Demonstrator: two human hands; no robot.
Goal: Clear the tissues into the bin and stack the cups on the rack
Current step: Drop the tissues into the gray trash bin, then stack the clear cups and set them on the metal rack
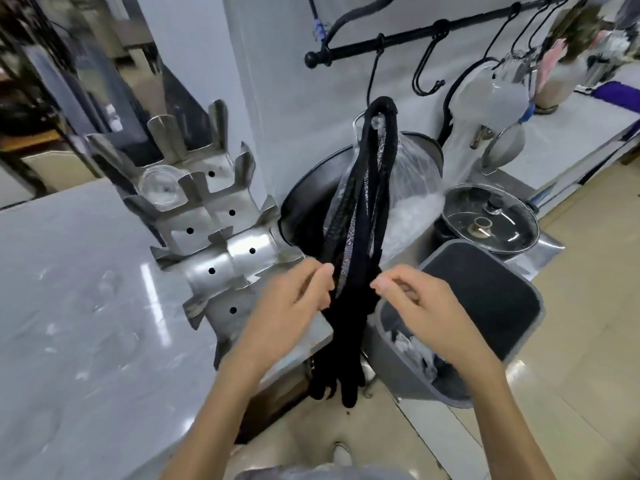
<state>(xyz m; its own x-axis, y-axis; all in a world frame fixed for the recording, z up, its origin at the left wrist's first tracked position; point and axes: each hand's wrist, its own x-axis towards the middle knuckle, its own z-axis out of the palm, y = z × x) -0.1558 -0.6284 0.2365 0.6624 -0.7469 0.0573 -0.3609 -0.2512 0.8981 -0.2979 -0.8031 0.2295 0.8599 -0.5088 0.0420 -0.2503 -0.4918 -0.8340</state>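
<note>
Both hands are raised in the centre of the view, either side of a bundle of black straps (360,209) that hangs from a hook on the black rail (433,29) on the far wall; the left hand (294,299) has its fingers curled together with the fingertips (325,270) against the left edge of the straps, though a firm pinch cannot be confirmed; the right hand (412,299) is likewise curled, thumb and fingers close together just right of the straps, and whether it touches them cannot be told. The bin (450,382) stands on the floor at near right, below the right forearm, its dark lid (485,299) tilted open; white crumpled tissues (415,348) lie inside it. The metal rack (221,244) stands on the grey counter (69,306) left of the hands, its slots rising toward the far left; one clear glass cup (161,185) sits in an upper slot; the remaining slots in view hold nothing. Faint clear shapes on the counter at left are too blurred to identify. Behind the straps a clear plastic bag (412,188) hangs in front of a dark pan (304,209); a lidded pot (488,220) sits to the right of these.
</note>
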